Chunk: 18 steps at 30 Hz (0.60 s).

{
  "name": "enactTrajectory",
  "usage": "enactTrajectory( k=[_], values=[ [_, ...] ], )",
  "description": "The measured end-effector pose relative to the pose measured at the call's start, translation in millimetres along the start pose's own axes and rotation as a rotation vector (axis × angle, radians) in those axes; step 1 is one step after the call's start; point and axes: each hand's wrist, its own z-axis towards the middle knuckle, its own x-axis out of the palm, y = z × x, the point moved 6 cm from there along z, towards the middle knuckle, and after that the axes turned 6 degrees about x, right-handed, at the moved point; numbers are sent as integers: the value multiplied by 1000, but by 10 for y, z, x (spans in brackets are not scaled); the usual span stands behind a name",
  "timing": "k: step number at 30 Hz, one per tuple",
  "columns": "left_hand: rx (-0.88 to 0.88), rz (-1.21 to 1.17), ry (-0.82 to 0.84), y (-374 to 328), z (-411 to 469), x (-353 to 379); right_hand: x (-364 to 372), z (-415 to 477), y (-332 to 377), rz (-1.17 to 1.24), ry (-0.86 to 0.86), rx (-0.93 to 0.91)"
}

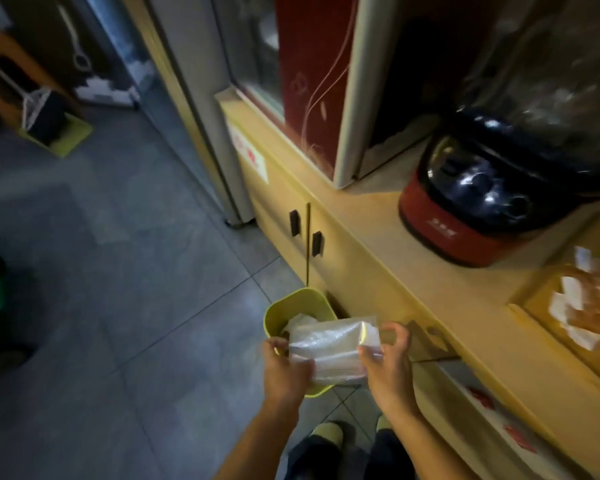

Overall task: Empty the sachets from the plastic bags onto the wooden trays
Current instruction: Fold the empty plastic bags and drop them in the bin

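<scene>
Hands, left (284,370) and right (390,358), clamp plastic bag (326,346) over bin (274,308); cooker (471,199) lettering seemingly illegible.

Dim light falls over a floor (136,237) of large grey tiles with thin dark joints. A pale wooden counter (371,220) runs along the right. Below it are two cupboard doors (276,216), each with a dark upright handle (294,223). On the counter stand a tall red-fronted unit (312,81) and, beside it, a red and black cooker (471,202). A metal door frame (208,140) rises at the counter's far end. A lime bin (269,313) sits on the floor by the cupboards. Far left, a lime mat (73,140) carries a dark bag (47,116).
</scene>
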Motion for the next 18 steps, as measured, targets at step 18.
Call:
enactTrajectory(
  k=[18],
  values=[
    [108,1504,646,1489,1470,208,1120,1264,-1291,-1087,284,-82]
  ],
)
